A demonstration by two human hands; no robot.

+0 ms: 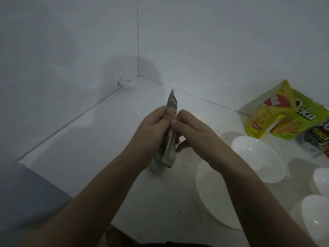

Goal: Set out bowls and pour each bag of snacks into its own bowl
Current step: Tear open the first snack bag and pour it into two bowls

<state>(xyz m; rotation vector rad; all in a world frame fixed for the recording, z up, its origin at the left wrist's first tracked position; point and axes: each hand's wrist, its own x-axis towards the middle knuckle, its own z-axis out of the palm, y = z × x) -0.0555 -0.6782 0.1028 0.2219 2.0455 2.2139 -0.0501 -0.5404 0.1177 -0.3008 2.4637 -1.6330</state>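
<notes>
White walls meet at the far corner of the pale surface (92, 139). Four white bowls sit along its right side, the biggest (210, 198) nearest, none visibly filled. Three unopened snack bags (267, 118) lean at the far right edge. A fourth bag (170, 148) stands mid-surface, and both hands are on it: left hand (151, 125) and right hand (192, 127) pinch its top with curled fingers. It's the opening step, I'd say; next comes a tear, then tipping into a bowl.

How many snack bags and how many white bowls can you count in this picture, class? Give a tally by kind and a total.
Snack bags: 4 (held bag, yellow bag, green bag, dark bag)
White bowls: 4 ()
Total: 8
</notes>
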